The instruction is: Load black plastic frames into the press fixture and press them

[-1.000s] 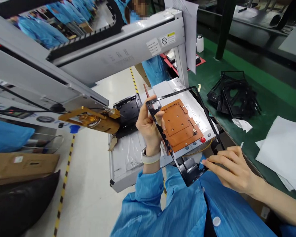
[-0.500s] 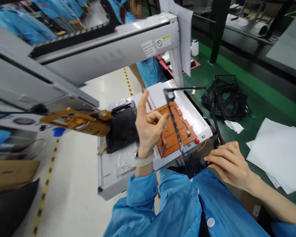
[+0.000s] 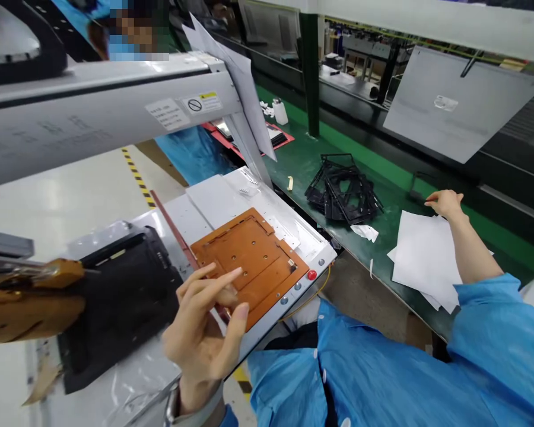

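Observation:
My left hand hovers over the near left edge of the orange fixture plate, fingers apart and holding nothing. A reddish-brown bar runs along that plate's left side. Far out to the right, my right hand is closed, its fingertips at a thin black frame above the green bench. This frame is faint against the dark background, so its full outline cannot be made out. Left of it, a tangled pile of similar black frames lies on the bench.
White paper sheets lie under my right forearm. A black panel rests left of the fixture, beside a brass-coloured machine head. The machine's grey beam crosses above. A white bottle stands farther back on the bench.
My right hand has carried the black frame away from my body, out to the far right over the bench. My left hand has lowered and its fingers have spread. The view has turned right.

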`<state>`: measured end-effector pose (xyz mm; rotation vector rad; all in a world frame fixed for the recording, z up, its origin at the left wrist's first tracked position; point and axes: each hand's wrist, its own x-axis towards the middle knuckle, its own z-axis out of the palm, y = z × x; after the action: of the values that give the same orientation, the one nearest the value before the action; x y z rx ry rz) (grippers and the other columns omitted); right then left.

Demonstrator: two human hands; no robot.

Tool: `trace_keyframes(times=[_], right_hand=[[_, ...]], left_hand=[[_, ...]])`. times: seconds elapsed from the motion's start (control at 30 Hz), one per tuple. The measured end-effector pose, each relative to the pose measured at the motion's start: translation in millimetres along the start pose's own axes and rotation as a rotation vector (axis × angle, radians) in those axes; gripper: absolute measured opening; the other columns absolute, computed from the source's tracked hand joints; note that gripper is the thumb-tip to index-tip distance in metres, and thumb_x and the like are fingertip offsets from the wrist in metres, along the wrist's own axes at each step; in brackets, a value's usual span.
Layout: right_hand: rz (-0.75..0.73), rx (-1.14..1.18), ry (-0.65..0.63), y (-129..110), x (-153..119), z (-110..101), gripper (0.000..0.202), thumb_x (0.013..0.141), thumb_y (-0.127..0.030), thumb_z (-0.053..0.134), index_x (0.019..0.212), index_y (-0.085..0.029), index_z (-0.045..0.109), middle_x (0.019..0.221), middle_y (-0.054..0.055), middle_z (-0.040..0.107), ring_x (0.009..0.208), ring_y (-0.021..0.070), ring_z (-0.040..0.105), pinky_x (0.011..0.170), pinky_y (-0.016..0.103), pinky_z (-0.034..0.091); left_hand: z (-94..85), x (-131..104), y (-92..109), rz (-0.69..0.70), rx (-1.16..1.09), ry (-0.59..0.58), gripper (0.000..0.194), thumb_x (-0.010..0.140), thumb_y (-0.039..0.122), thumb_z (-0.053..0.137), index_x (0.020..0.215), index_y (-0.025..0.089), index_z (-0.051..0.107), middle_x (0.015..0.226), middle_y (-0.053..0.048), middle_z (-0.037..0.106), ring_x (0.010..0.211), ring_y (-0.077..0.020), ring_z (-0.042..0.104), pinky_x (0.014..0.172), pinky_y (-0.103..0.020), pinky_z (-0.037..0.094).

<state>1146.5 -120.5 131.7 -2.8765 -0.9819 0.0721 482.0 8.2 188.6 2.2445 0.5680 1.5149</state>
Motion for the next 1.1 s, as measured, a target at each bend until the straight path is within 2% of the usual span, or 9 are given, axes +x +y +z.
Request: trace_keyframes(times=[0.07,0.13,0.3,0.37,0.53,0.7,0.83,1.0,1.1], right_hand=[[0.038,-0.014,0.075,0.2,3.4,7.8,0.036,0.112,-0.028,0.061,0.125,-0.002,0.082,0.134,0.035,0.073,0.125,0.0361,0.054,0.104,0.056,0.03],[-0.047,0.009,0.142,-17.3,-2.5,18.5,0.037,0.11,-0.024,0.059,0.135,-0.003,0.079,0.149,0.035,0.068,0.13,0.0374,0.056,0.109,0.056,0.034],[-0.688,0.237,0.042,-105.9,-36.3,51.2,0.038,0.106,-0.029,0.065,0.137,-0.016,0.083,0.138,0.02,0.079,0.129,0.0351,0.066,0.117,0.052,0.05],[-0.842,0.218,-0.022,-136.5,-46.7,60.5,0.041,0.102,-0.023,0.066,0.139,-0.019,0.083,0.137,0.017,0.08,0.127,0.0347,0.068,0.115,0.052,0.052],[-0.894,0.155,-0.065,-160.6,-52.7,60.7,0.028,0.103,-0.017,0.064,0.117,-0.021,0.088,0.118,0.015,0.083,0.111,0.0317,0.072,0.107,0.048,0.054],[-0.924,0.22,0.041,-162.8,-70.2,46.5,0.03,0.109,-0.023,0.06,0.124,-0.017,0.085,0.123,0.017,0.08,0.109,0.0325,0.072,0.099,0.048,0.059],[-1.127,0.414,0.103,-203.8,-131.1,42.3,0.027,0.113,-0.026,0.062,0.129,-0.023,0.084,0.121,0.013,0.079,0.108,0.0289,0.073,0.094,0.046,0.061],[-1.521,0.502,-0.081,-289.6,-230.1,58.0,0.036,0.112,-0.008,0.056,0.136,-0.021,0.079,0.121,0.012,0.079,0.109,0.0259,0.071,0.094,0.042,0.061],[-1.61,0.456,-0.169,-327.5,-260.5,77.6,0.041,0.106,0.001,0.054,0.13,-0.019,0.08,0.12,0.012,0.078,0.106,0.0264,0.07,0.093,0.043,0.059]], left_hand=[[-0.5,0.4,-1.3,0.009,0.001,-0.001,0.053,0.098,0.013,0.074,0.15,0.026,0.076,0.073,0.006,0.058,0.069,-0.0177,0.055,0.117,-0.053,0.053],[0.3,0.9,-3.8,0.022,0.006,0.006,0.054,0.097,0.013,0.075,0.149,0.026,0.077,0.073,0.006,0.059,0.067,-0.0175,0.055,0.115,-0.053,0.054],[6.3,0.2,-9.1,0.013,0.015,-0.01,0.056,0.092,0.014,0.078,0.146,0.028,0.079,0.075,0.005,0.06,0.067,-0.0187,0.056,0.114,-0.055,0.056],[7.8,-0.1,-10.0,0.005,0.015,-0.021,0.056,0.091,0.013,0.078,0.145,0.029,0.079,0.074,0.005,0.06,0.067,-0.0185,0.057,0.114,-0.055,0.056],[7.2,1.4,-7.6,0.028,0.004,-0.012,0.057,0.092,0.009,0.077,0.146,0.025,0.079,0.07,0.007,0.057,0.064,-0.016,0.054,0.115,-0.051,0.055],[6.2,1.1,-7.2,0.05,0.054,0.085,0.048,0.093,0.013,0.073,0.139,0.026,0.081,0.067,0.007,0.055,0.062,-0.0154,0.053,0.109,-0.049,0.059],[6.4,-5.4,-13.6,0.074,0.116,0.269,0.03,0.099,0.023,0.069,0.124,0.029,0.084,0.065,0.006,0.059,0.063,-0.0184,0.059,0.1,-0.051,0.063],[4.3,-9.5,-13.3,0.0,0.208,0.43,0.022,0.106,0.039,0.062,0.099,0.029,0.081,0.054,0.006,0.053,0.057,-0.0214,0.058,0.094,-0.057,0.065],[1.3,-8.3,-10.7,0.021,0.221,0.448,0.02,0.106,0.036,0.062,0.1,0.029,0.079,0.051,0.006,0.051,0.056,-0.0214,0.057,0.094,-0.055,0.064]])
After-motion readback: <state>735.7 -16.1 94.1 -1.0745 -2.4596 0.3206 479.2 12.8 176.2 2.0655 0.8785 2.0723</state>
